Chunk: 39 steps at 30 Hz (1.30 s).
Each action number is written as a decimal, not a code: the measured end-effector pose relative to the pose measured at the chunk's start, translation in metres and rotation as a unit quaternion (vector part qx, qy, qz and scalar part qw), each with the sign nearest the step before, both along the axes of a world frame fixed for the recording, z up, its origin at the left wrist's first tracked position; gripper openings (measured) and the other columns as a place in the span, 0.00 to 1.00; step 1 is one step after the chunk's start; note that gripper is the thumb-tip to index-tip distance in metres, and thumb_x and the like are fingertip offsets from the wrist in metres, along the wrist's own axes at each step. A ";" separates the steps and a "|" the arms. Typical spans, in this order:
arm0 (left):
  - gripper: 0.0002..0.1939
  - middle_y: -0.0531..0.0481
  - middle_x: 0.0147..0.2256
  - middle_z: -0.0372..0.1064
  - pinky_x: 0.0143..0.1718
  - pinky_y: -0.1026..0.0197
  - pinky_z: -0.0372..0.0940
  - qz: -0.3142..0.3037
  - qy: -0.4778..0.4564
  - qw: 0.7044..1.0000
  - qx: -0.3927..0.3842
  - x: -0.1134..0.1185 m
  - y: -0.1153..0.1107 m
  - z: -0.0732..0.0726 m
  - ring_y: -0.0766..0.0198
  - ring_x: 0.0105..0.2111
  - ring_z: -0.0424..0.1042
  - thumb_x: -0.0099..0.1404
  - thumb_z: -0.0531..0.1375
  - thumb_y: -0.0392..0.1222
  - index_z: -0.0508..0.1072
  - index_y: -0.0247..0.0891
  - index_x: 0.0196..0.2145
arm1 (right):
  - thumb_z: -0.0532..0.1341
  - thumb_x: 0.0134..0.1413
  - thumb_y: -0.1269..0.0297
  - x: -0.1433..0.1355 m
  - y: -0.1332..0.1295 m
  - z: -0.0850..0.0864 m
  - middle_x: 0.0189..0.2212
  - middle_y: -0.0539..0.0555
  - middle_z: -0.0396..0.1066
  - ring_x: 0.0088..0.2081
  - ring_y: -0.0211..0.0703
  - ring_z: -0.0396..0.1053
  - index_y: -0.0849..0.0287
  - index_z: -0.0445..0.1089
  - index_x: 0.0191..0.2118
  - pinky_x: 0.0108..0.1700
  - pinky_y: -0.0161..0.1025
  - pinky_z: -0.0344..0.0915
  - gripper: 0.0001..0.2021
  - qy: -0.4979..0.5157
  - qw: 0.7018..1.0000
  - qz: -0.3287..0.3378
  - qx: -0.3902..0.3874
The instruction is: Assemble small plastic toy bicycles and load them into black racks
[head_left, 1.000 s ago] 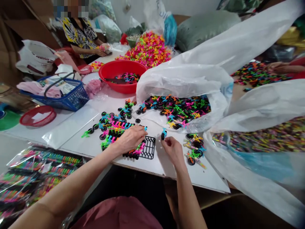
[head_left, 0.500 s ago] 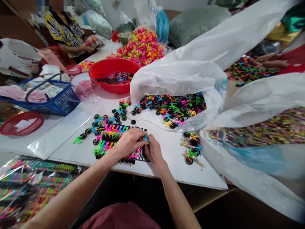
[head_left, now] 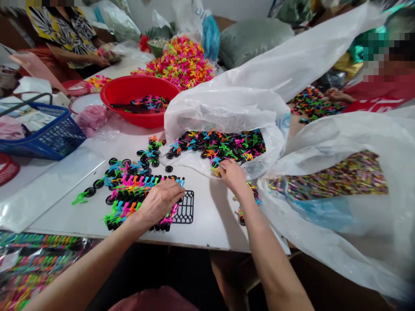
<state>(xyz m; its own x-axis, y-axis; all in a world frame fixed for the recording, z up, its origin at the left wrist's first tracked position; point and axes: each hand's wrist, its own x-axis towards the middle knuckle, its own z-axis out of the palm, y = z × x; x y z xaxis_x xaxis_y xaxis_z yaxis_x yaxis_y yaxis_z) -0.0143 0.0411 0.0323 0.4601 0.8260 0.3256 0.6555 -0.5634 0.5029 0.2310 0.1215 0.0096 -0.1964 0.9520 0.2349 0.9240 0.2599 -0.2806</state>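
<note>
Lying flat, black grid (head_left: 185, 207), seemingly plastic

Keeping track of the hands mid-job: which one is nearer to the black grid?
Left. The left hand is just left of the visible part of the black grid, over rows of toy bikes; the right hand is farther off, at the white bag's front edge.

The left hand (head_left: 164, 196) hid part of the black rack (head_left: 186, 207); the right hand's (head_left: 232, 173) hold was too small to tell, its forearm (head_left: 264, 242) covering some of the near-right pile (head_left: 241, 217); the left edge cropped the blue basket (head_left: 60, 134); the right bag's (head_left: 343, 242) contents (head_left: 340, 178) blurred together
</note>
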 end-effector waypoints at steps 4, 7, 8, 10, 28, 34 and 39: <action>0.08 0.47 0.30 0.70 0.40 0.61 0.60 0.001 0.004 1.000 -0.009 0.000 0.000 0.001 0.61 0.34 0.68 0.64 0.54 0.38 0.73 0.38 0.33 | 0.50 0.56 0.75 0.014 0.028 0.015 0.32 0.59 0.64 0.36 0.38 0.64 0.70 0.69 0.26 0.37 0.38 0.58 0.13 -0.031 0.998 -0.052 0.009; 0.08 0.47 0.30 0.69 0.39 0.61 0.59 -0.013 0.009 1.000 -0.021 0.000 0.001 0.004 0.62 0.33 0.67 0.64 0.54 0.37 0.73 0.37 0.32 | 0.53 0.54 0.77 0.002 0.010 0.013 0.33 0.59 0.65 0.39 0.44 0.63 0.65 0.69 0.28 0.39 0.42 0.58 0.09 -0.038 0.998 -0.031 0.027; 0.09 0.47 0.29 0.69 0.39 0.62 0.59 -0.011 0.010 1.000 -0.022 0.000 0.001 0.005 0.62 0.33 0.67 0.65 0.53 0.37 0.73 0.37 0.32 | 0.54 0.53 0.78 -0.002 -0.003 0.008 0.35 0.59 0.65 0.40 0.46 0.63 0.62 0.69 0.30 0.40 0.43 0.58 0.09 -0.043 0.999 0.002 0.034; 0.09 0.48 0.29 0.68 0.38 0.62 0.59 -0.001 0.013 1.000 -0.017 0.000 0.001 0.006 0.62 0.33 0.66 0.65 0.53 0.37 0.73 0.37 0.31 | 0.54 0.52 0.79 -0.007 -0.034 -0.004 0.37 0.58 0.66 0.41 0.47 0.62 0.58 0.69 0.35 0.41 0.43 0.59 0.10 -0.059 0.992 0.101 0.037; 0.08 0.45 0.37 0.70 0.43 0.57 0.61 0.064 0.106 0.985 0.117 -0.005 -0.006 0.020 0.59 0.40 0.68 0.65 0.54 0.40 0.72 0.35 0.36 | 0.63 0.42 0.53 -0.059 -0.102 -0.017 0.21 0.47 0.66 0.21 0.35 0.60 0.59 0.66 0.32 0.23 0.32 0.57 0.15 0.411 0.894 -0.109 -0.139; 0.08 0.47 0.37 0.70 0.43 0.58 0.61 0.024 0.084 0.993 0.077 -0.005 -0.057 0.020 0.61 0.39 0.67 0.66 0.53 0.36 0.71 0.36 0.39 | 0.57 0.45 0.61 -0.102 -0.138 -0.030 0.20 0.48 0.67 0.22 0.38 0.65 0.59 0.66 0.28 0.26 0.34 0.63 0.07 0.503 0.831 -0.054 -0.231; 0.08 0.47 0.38 0.69 0.42 0.56 0.59 0.073 0.078 0.991 0.080 0.003 -0.066 0.022 0.59 0.40 0.66 0.62 0.58 0.44 0.72 0.38 0.36 | 0.56 0.45 0.65 -0.096 -0.134 -0.024 0.24 0.51 0.71 0.26 0.39 0.67 0.59 0.68 0.31 0.30 0.34 0.62 0.06 0.407 0.896 -0.016 -0.175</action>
<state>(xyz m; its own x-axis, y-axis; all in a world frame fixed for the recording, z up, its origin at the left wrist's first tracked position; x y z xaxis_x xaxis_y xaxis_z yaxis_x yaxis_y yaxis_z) -0.0113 -0.0248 0.0539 0.3939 0.8314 0.3919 0.7991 -0.5204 0.3010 0.1353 -0.0124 -0.0145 -0.0665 0.9974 -0.0263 0.3816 0.0010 -0.9243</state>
